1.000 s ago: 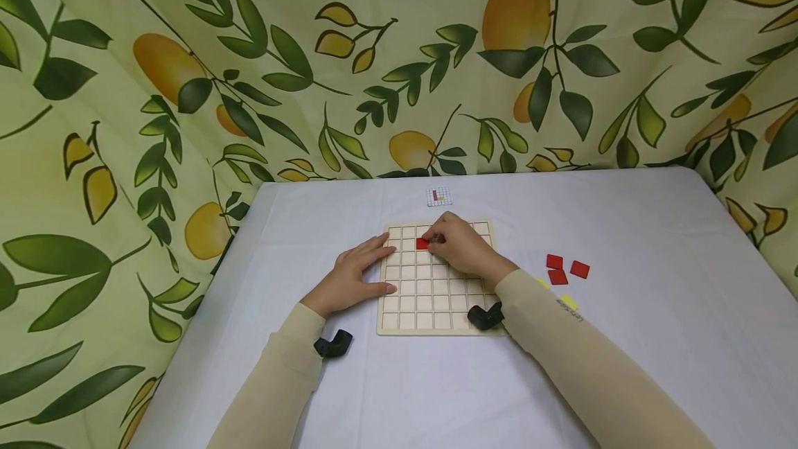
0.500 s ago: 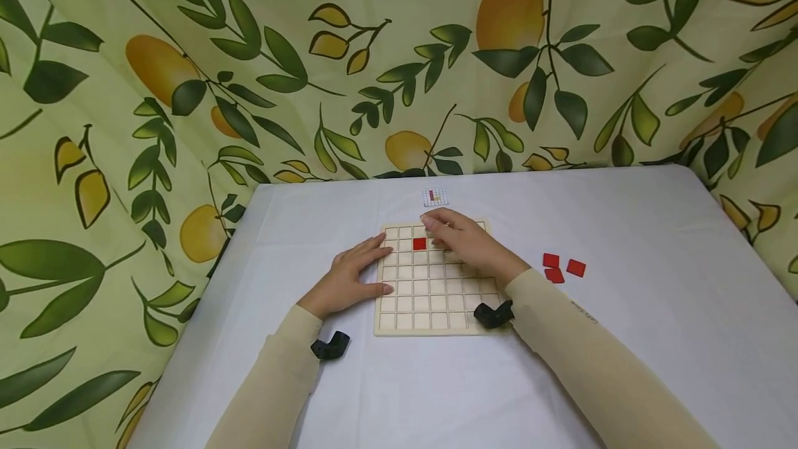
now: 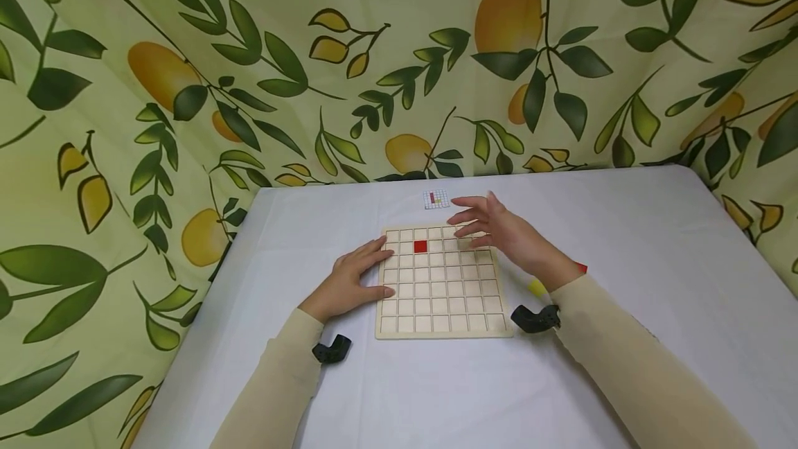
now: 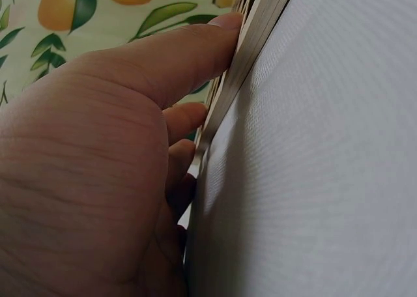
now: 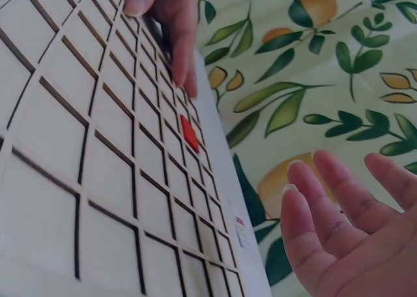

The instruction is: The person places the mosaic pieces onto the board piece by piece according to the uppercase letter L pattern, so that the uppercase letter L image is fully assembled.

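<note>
The left hand (image 3: 349, 277) lies flat on the table (image 3: 623, 241), fingers straight and pressed against the left edge of the wooden board (image 3: 439, 310); the left wrist view shows the fingertips (image 4: 225, 23) touching that edge, with nothing held. Near that forearm a small black clip (image 3: 332, 349) sits on the white cloth. The board is a pale square grid of shallow cells lying flat in the middle of the table. One red tile (image 3: 420, 247) sits in a cell in the second row from the far edge, third column from the left; every other cell in sight is bare wood. Beyond the board's far edge lies a small pattern card (image 3: 436, 199) printed with a grid. The right hand (image 3: 499, 227) hovers over the board's far right corner, fingers spread and loose, holding nothing, clear of the red tile. Right of the board, partly hidden by the right forearm, a yellow tile (image 3: 536, 287) and the edge of another red piece (image 3: 582, 268) rest on the table. A leaf-and-fruit curtain (image 3: 187, 54) hangs behind.
</note>
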{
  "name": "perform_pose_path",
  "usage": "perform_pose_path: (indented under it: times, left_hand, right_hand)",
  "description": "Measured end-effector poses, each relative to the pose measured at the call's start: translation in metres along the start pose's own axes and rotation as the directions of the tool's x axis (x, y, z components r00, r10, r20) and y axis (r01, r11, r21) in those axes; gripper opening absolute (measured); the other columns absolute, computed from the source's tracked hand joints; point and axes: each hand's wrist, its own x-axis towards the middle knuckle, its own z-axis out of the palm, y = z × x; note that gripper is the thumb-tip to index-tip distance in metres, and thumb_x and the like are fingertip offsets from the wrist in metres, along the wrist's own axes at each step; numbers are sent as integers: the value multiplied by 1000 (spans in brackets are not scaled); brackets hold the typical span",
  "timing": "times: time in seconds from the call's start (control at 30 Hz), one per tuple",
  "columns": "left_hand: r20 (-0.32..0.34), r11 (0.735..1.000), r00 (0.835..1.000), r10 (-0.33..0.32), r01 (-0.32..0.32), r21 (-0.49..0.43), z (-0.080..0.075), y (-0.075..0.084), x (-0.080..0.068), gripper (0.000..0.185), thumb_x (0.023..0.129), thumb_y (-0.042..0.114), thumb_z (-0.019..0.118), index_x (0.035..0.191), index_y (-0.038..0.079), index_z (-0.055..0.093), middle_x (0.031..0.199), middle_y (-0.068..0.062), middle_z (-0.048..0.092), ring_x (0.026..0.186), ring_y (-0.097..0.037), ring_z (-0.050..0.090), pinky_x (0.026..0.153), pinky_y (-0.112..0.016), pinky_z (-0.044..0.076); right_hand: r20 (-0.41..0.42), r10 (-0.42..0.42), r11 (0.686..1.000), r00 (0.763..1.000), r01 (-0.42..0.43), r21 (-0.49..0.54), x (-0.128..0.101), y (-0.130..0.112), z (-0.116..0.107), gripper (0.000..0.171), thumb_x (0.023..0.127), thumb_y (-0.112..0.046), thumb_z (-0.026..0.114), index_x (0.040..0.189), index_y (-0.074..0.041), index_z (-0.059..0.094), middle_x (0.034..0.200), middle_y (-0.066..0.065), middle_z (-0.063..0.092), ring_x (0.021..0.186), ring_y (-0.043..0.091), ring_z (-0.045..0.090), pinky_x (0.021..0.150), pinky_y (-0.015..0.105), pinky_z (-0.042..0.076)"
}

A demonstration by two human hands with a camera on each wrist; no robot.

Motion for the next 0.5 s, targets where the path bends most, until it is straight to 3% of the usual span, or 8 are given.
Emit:
perform_pose_path:
  times: [0.23, 0.5]
  left_hand:
    - [-2, 1000, 1000, -11, 11, -3, -1, 2, -1, 84, 93, 49, 87, 164, 21, 54, 178, 10, 23, 164, -17, 17, 127, -56, 11]
    - [-5, 1000, 1000, -17, 17, 3, 1, 1, 0, 83, 92, 50, 87, 164, 22, 54, 177, 12, 23, 164, -18, 17, 127, -56, 11]
  right_hand:
    - [-11, -29, 999, 1000, 28, -18, -20, -14, -19, 86, 113, -68, 14, 169, -7, 35, 155, 23, 53, 137, 44, 54, 106, 46, 49]
    - [-47, -47, 997, 998, 44, -62, -45, -9, -38, 81, 113, -66, 15, 170, -12, 36, 156, 18, 53, 136, 43, 52, 105, 43, 48]
